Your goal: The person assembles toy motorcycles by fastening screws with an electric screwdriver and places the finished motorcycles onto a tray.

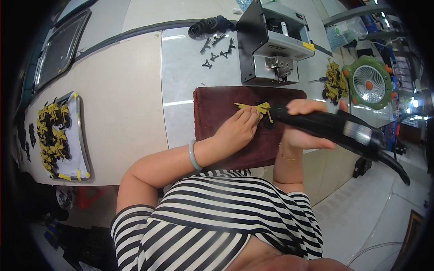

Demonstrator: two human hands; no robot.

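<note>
On a folded dark red cloth [210, 124] lies a small yellow toy motorcycle [262, 108] with a black wheel. The fingers of my left hand [237, 130] are closed on its yellow body and hide part of it. My right hand [300, 135] is wrapped around a black electric screwdriver [323, 124], held almost level. Its tip points left and reaches the motorcycle's right side; whether it touches a screw cannot be made out.
Behind the cloth stands a black and grey screw feeder machine [271, 49]. Small black plastic parts [214, 55] and black wheels [203, 27] lie left of it. A green fan [370, 83] and yellow toy parts [335, 81] are at right. A tray [80, 151] at left bears several yellow motorcycles.
</note>
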